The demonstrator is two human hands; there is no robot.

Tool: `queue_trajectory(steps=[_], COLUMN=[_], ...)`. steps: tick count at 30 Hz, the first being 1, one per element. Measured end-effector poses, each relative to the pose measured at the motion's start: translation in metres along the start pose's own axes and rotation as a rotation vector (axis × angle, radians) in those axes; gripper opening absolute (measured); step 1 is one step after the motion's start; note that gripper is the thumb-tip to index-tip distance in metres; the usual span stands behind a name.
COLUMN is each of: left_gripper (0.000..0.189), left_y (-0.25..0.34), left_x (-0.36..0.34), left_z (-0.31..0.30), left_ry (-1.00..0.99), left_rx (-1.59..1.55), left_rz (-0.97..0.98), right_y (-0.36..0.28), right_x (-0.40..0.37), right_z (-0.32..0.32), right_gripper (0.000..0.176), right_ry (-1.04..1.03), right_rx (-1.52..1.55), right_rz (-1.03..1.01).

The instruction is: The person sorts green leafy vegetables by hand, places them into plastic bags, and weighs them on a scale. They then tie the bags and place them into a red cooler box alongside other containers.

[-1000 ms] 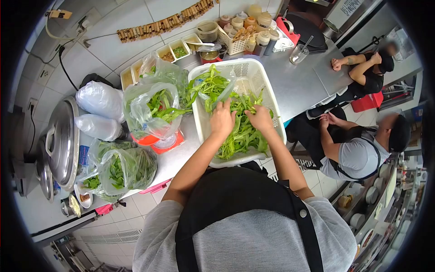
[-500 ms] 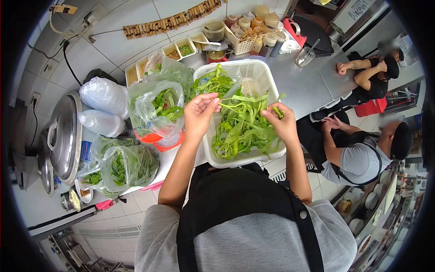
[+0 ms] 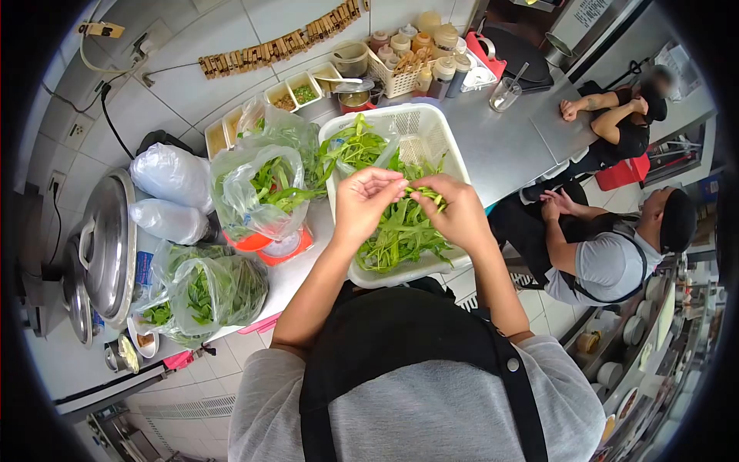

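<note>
My left hand (image 3: 366, 202) and my right hand (image 3: 456, 209) are close together over a white plastic basket (image 3: 453, 146). Thumb and fingers of my right hand close on several short green stems (image 3: 431, 195). My left hand pinches at the near end of these stems, its fingertips almost touching the right ones. Long leafy greens (image 3: 400, 240) with narrow leaves fill the basket below my hands. More greens (image 3: 358, 146) lie at the basket's back left, partly on clear plastic.
To the left stand open plastic bags of greens (image 3: 219, 292), an orange scale (image 3: 286, 248) and a large metal lid (image 3: 108, 246). Sauce bottles (image 3: 444, 69) and small tubs (image 3: 304, 94) line the wall. Two people are at right, one in a grey shirt (image 3: 604, 258).
My hands were apart, the left holding a stem out to the left. Now they have come together over the basket's middle. The view has shifted slightly.
</note>
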State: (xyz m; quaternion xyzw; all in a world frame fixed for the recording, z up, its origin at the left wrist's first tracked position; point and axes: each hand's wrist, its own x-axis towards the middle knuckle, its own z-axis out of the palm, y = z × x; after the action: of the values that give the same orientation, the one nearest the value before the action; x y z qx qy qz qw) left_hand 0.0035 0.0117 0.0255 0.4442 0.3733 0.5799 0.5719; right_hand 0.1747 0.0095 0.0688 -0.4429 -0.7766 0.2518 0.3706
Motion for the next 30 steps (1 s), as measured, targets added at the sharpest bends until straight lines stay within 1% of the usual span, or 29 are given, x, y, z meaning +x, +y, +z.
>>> queue_trajectory(steps=[2, 5, 9, 11, 12, 13, 14, 15, 16, 17, 19, 22, 24, 25, 27, 28, 29, 30], left_gripper=[0.009, 0.008, 0.016, 0.019, 0.020, 0.021, 0.021, 0.020, 0.019, 0.019, 0.018, 0.018, 0.018, 0.020, 0.022, 0.024, 0.026, 0.023], left_y=[0.000, -0.005, -0.005, -0.001, 0.001, 0.002, 0.000, -0.003, -0.005, -0.005, -0.002, -0.006, -0.005, -0.003, 0.006, 0.015, 0.019, 0.013], left_x=[0.000, -0.002, -0.010, -0.016, -0.017, -0.019, -0.019, -0.018, -0.018, -0.018, -0.018, -0.018, -0.016, -0.013, -0.010, -0.010, -0.009, -0.006], left_z=[0.005, 0.006, 0.005, 0.007, 0.007, 0.007, 0.005, 0.001, -0.001, -0.002, -0.002, -0.006, -0.005, -0.001, 0.007, 0.011, 0.015, 0.018], left_ry=[-0.010, -0.030, -0.119, -0.154, -0.127, -0.100, -0.099, -0.047, 0.005, 0.004, 0.073, 0.069, 0.057, 0.023, -0.009, -0.095, -0.182, -0.204], left_rx=[0.007, 0.000, -0.016, -0.041, 0.049, 0.139, 0.138, 0.132, 0.126, 0.125, 0.022, 0.038, 0.040, 0.041, 0.045, 0.133, 0.222, 0.241], left_rz=[0.021, 0.059, 0.067, 0.082, 0.173, 0.262, 0.262, 0.278, 0.295, 0.294, 0.213, 0.201, 0.186, 0.221, 0.255, 0.255, 0.253, 0.254], right_y=[0.005, 0.004, 0.006, 0.016, 0.017, 0.017, 0.019, 0.022, 0.027, 0.029, 0.027, 0.026, 0.022, 0.021, 0.020, 0.020, 0.017, 0.017], right_x=[-0.004, -0.010, -0.016, -0.019, -0.021, -0.025, -0.027, -0.028, -0.027, -0.027, -0.026, -0.026, -0.027, -0.027, -0.027, -0.028, -0.029, -0.029], right_z=[0.007, 0.009, 0.007, 0.011, 0.011, 0.009, 0.008, 0.004, -0.001, -0.004, -0.008, -0.010, -0.012, -0.010, 0.002, 0.009, 0.011, 0.013], right_gripper=[0.017, 0.019, 0.019, 0.011, 0.011, 0.009, 0.012, 0.012, 0.014, 0.016, 0.014, 0.013, 0.011, 0.011, 0.012, 0.013, 0.012, 0.012], right_ry=[-0.005, 0.036, 0.078, 0.263, 0.261, 0.324, 0.381, 0.382, 0.365, 0.344, 0.351, 0.340, 0.244, 0.243, 0.170, 0.168, 0.126, 0.105], right_rx=[-0.127, -0.113, -0.154, 0.050, 0.049, 0.382, 0.712, 0.711, 0.996, 1.282, 1.277, 1.306, 1.122, 1.122, 0.483, 0.445, 0.335, 0.257], right_rz=[-0.035, -0.063, -0.079, -0.195, -0.197, 0.044, 0.291, 0.292, 0.336, 0.375, 0.399, 0.370, 0.404, 0.403, 0.293, 0.246, 0.180, 0.121])
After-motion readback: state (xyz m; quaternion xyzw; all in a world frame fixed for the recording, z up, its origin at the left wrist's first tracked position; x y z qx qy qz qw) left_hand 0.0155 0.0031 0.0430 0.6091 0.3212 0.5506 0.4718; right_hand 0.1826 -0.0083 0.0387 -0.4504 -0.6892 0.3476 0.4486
